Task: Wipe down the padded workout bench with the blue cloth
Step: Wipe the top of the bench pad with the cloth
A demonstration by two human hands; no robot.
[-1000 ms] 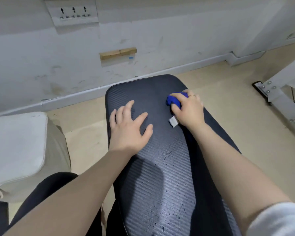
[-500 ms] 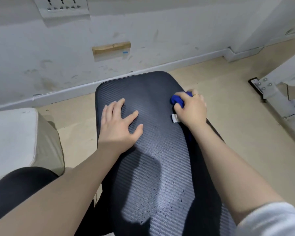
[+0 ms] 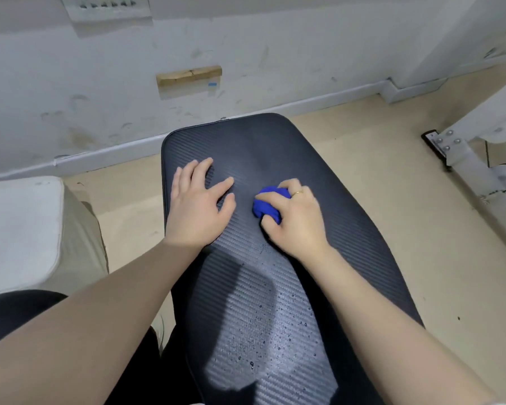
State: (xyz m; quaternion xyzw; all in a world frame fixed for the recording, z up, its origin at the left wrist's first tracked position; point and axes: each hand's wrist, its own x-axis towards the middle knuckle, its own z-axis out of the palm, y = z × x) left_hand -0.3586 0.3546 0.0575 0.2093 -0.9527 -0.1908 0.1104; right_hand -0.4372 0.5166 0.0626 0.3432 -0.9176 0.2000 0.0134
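Observation:
The padded workout bench is dark with a ribbed surface and runs from the bottom of the view toward the wall. Water droplets dot its near half. My right hand presses the bunched blue cloth onto the middle of the pad, fingers closed around it; a ring shows on one finger. My left hand lies flat on the pad's left side, fingers spread, holding nothing, a short gap left of the cloth.
A white wall with a baseboard stands just beyond the bench's far end. A pale cushioned seat sits at the left. A white metal machine frame with bolts stands at the right on the beige floor.
My right hand has dragged the blue cloth from the pad's right edge leftward to its middle. My left hand has stayed flat on the pad. The view has shifted slightly.

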